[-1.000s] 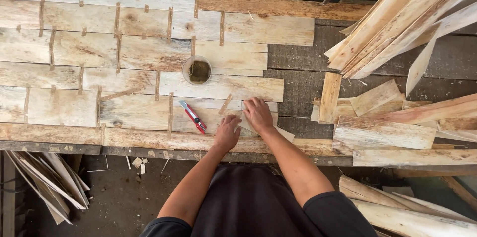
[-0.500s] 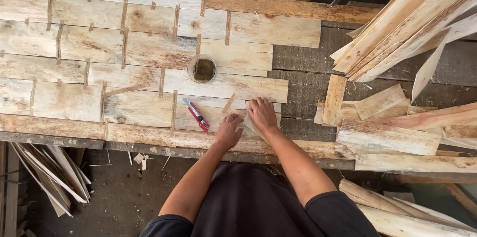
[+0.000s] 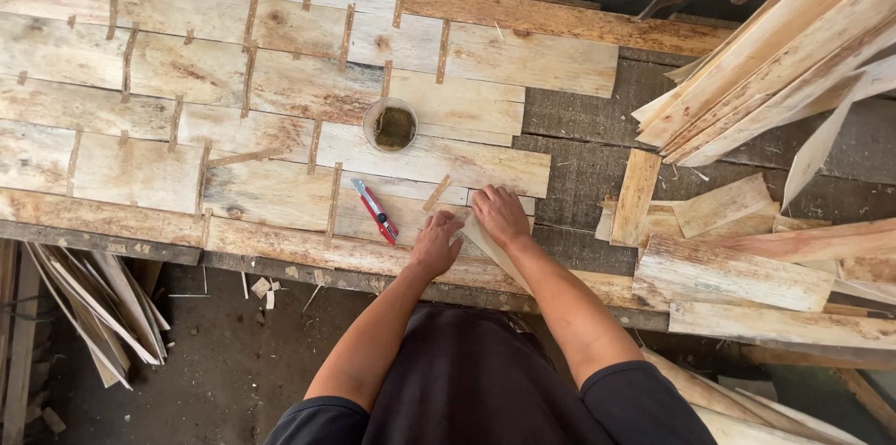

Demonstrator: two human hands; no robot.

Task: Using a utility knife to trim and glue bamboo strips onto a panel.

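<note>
Veneer strip (image 3: 485,244), thin and pale, lies at the near edge of the patched veneer sheet (image 3: 280,109) w/ its long axis slanting from upper left down toward the person, between both hands. Right hand (image 3: 501,215) sits on its upper end, fingers flat and spread, pressing rather than gripping; left hand (image 3: 436,243) touches its left edge w/ fingers loosely curled, closed on nothing I can make out. Red utility knife (image 3: 375,211) lies just left of left hand, so nearer that one; small glue cup (image 3: 391,124) stands farther up the sheet.
</note>
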